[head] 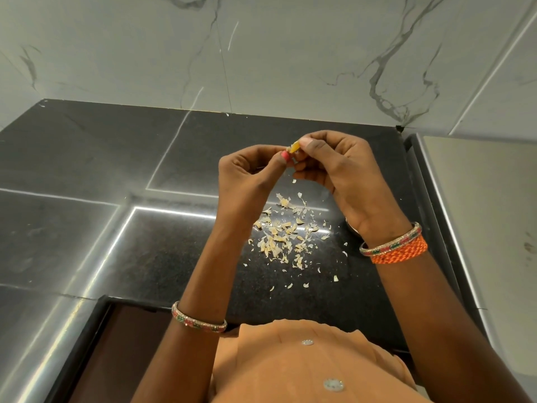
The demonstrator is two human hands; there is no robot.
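Note:
A small yellowish garlic clove point(294, 146) is held up above the black counter point(162, 251), pinched between both hands. My left hand point(250, 170) pinches it from the left with thumb and fingertips. My right hand point(337, 161) pinches it from the right, fingers curled. Below the hands, a scatter of pale papery garlic skins point(284, 234) lies on the counter. Most of the clove is hidden by my fingertips.
A marble-patterned wall point(261, 53) rises behind the counter. A pale steel surface point(488, 213) borders the counter on the right. The counter's front edge point(139, 303) steps down to a dark recess at the lower left. Bangles ring both wrists.

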